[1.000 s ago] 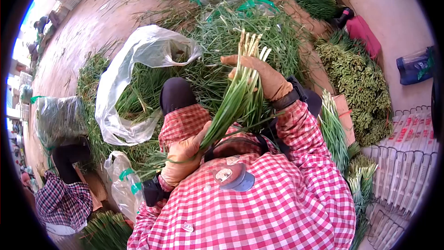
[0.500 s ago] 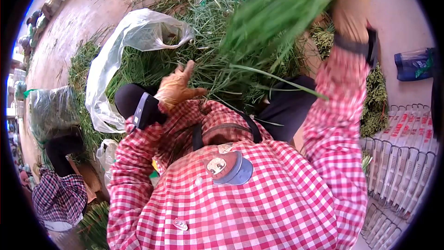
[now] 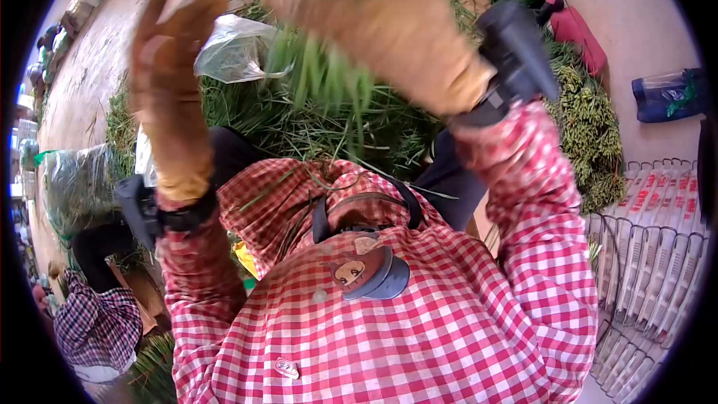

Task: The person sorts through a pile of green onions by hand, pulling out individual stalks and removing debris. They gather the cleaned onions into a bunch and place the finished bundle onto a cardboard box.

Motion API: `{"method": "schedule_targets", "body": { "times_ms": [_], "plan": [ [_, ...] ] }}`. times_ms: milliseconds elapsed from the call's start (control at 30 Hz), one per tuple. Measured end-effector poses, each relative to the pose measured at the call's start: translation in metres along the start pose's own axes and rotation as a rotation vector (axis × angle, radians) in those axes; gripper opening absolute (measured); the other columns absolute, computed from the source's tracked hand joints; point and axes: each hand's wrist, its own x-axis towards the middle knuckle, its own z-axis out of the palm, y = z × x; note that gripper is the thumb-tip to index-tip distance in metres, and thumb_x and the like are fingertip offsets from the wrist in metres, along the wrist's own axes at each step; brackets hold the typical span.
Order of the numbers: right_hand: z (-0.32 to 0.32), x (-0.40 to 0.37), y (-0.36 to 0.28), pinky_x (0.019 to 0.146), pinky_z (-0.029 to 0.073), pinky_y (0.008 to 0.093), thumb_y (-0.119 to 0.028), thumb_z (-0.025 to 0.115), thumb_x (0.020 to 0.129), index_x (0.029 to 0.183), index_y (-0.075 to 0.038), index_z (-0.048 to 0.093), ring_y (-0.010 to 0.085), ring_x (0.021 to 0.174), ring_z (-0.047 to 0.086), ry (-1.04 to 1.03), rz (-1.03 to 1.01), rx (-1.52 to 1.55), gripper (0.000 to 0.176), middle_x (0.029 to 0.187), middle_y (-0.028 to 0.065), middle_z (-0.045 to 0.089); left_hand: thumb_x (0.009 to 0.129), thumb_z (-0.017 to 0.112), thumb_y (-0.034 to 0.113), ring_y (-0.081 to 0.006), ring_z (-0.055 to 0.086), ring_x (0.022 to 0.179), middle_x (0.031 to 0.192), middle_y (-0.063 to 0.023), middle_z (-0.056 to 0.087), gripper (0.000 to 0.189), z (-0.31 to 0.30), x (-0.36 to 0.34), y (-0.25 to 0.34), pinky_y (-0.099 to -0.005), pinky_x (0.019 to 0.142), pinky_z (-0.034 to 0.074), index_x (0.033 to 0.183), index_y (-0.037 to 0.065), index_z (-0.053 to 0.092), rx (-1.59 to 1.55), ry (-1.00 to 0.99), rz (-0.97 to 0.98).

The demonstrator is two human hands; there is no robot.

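Head view, near to far. Item: red-and-white checked shirt (image 3: 449, 329), worn by the person, with a cartoon-figure print (image 3: 370, 269) on the chest. Item: right hand (image 3: 396, 37), raised, wrapped firmly around a bunch of green stalks (image 3: 318, 67); black device strapped at the wrist. The bunch hung in the air near the upper edge of the view, pale thick ends uppermost, leaves trailing blurred below the hand. Item: left hand (image 3: 172, 82), raised, fingers spread, released, apart from the bunch; a second black device at its wrist. Item: loose heap of greens (image 3: 374, 131), spread on the ground before the person's knees, below the bunch. Item: clear plastic bag (image 3: 235, 49), crumpled, lying upon the heap, seen between the hands. Right side: thick row of bundled greens (image 3: 591, 131); white plastic crates (image 3: 647, 277); farther off, a blue bag (image 3: 669, 96) and a pink object (image 3: 580, 41). Left side: another person in a dark checked garment (image 3: 97, 325); beyond, a plastic-wrapped bale (image 3: 78, 183) on the floor (image 3: 82, 97).
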Motion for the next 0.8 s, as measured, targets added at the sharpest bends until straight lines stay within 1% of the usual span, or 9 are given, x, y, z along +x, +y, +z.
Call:
{"method": "schedule_targets", "body": {
  "times_ms": [33, 100, 300, 333, 433, 600, 667, 700, 800],
  "plan": [
    [0.004, -0.013, -0.011, 0.056, 0.053, 0.0314, -0.027, 0.069, 0.079, 0.097, -0.004, 0.058, 0.0213, 0.066, 0.063, -0.242, 0.272, 0.123, 0.031, 0.080, 0.0109, 0.064, 0.094, 0.052, 0.035, -0.0214, 0.052, 0.117, 0.130, -0.0161, 0.051, 0.066, 0.010, -0.005, -0.011, -0.0325, 0.099, 0.043, 0.142, -0.002, 0.027, 0.003, -0.018, 0.022],
    [0.030, -0.034, -0.013, 0.057, 0.053, 0.0306, -0.020, 0.067, 0.079, 0.093, -0.002, 0.058, 0.0182, 0.066, 0.061, -0.217, 0.652, 0.251, 0.025, 0.077, 0.0093, 0.061, 0.089, 0.059, 0.033, -0.0221, 0.048, 0.121, 0.135, -0.0146, 0.045, 0.071, 0.042, -0.026, -0.002, -0.0339, 0.101, 0.042, 0.144, 0.002, 0.025, -0.419, 0.089, -0.568],
    [0.016, -0.062, 0.019, 0.064, 0.052, 0.0285, -0.022, 0.071, 0.080, 0.096, 0.000, 0.062, 0.0131, 0.071, 0.063, -0.136, 0.730, 0.298, 0.028, 0.080, 0.0056, 0.066, 0.078, 0.071, 0.022, -0.0192, 0.066, 0.072, 0.086, -0.0124, 0.066, 0.045, 0.055, -0.055, -0.011, -0.0285, 0.065, 0.055, 0.115, 0.002, 0.054, -0.516, -0.253, -1.138],
    [0.016, -0.059, 0.033, 0.061, 0.052, 0.0284, -0.021, 0.070, 0.081, 0.095, 0.002, 0.062, 0.0139, 0.070, 0.064, -0.150, 0.673, 0.273, 0.028, 0.078, 0.0072, 0.067, 0.079, 0.069, 0.019, -0.0152, 0.059, 0.049, 0.065, -0.0096, 0.064, 0.027, 0.066, -0.052, -0.005, -0.0235, 0.046, 0.048, 0.097, 0.002, 0.060, -0.415, -0.100, -1.123],
    [0.013, -0.033, 0.053, 0.059, 0.053, 0.0291, -0.018, 0.068, 0.083, 0.087, 0.004, 0.063, 0.0148, 0.063, 0.064, -0.046, 0.922, 0.442, 0.023, 0.068, 0.0106, 0.066, 0.079, 0.068, 0.019, -0.0140, 0.057, 0.046, 0.068, -0.0102, 0.065, 0.024, 0.060, -0.049, -0.025, -0.0224, 0.041, 0.045, 0.095, 0.002, 0.059, -0.362, -0.114, -1.045],
    [-0.033, -0.014, 0.161, 0.050, 0.047, 0.0226, -0.010, 0.063, 0.085, 0.103, -0.011, 0.064, 0.0092, 0.063, 0.058, -0.056, 0.448, -0.299, 0.018, 0.081, 0.0015, 0.067, 0.077, 0.069, 0.015, -0.0144, 0.057, 0.046, 0.064, -0.0110, 0.064, 0.021, 0.066, -0.051, -0.007, -0.0250, 0.043, 0.047, 0.090, 0.000, 0.060, -0.208, -0.202, -1.102],
    [-0.067, 0.025, 0.117, 0.044, 0.042, 0.0182, -0.017, 0.064, 0.086, 0.088, -0.007, 0.064, 0.0068, 0.052, 0.053, 0.325, 0.791, 0.137, 0.010, 0.075, 0.0033, 0.066, 0.077, 0.068, 0.013, -0.0151, 0.058, 0.049, 0.065, -0.0111, 0.064, 0.019, 0.066, -0.056, -0.004, -0.0252, 0.045, 0.047, 0.090, 0.001, 0.061, -0.233, -0.199, -1.145],
    [-0.084, 0.035, 0.115, 0.041, 0.038, 0.0179, -0.026, 0.064, 0.089, 0.089, -0.006, 0.064, 0.0061, 0.049, 0.049, 0.229, 0.691, 0.134, 0.020, 0.071, 0.0031, 0.064, 0.077, 0.068, 0.013, -0.0153, 0.059, 0.050, 0.066, -0.0111, 0.064, 0.019, 0.064, -0.056, -0.003, -0.0253, 0.046, 0.048, 0.089, 0.001, 0.061, -0.241, -0.204, -1.164],
    [-0.098, 0.051, 0.054, 0.086, 0.049, 0.0287, -0.034, 0.050, 0.097, 0.118, -0.005, 0.058, 0.0148, 0.096, 0.062, -0.152, 0.462, 0.133, 0.037, 0.106, 0.0079, 0.065, 0.077, 0.068, 0.013, -0.0153, 0.059, 0.051, 0.067, -0.0111, 0.065, 0.020, 0.061, -0.051, -0.005, -0.0260, 0.048, 0.048, 0.090, 0.000, 0.061, -0.296, -0.246, -1.128]
  ]
}}
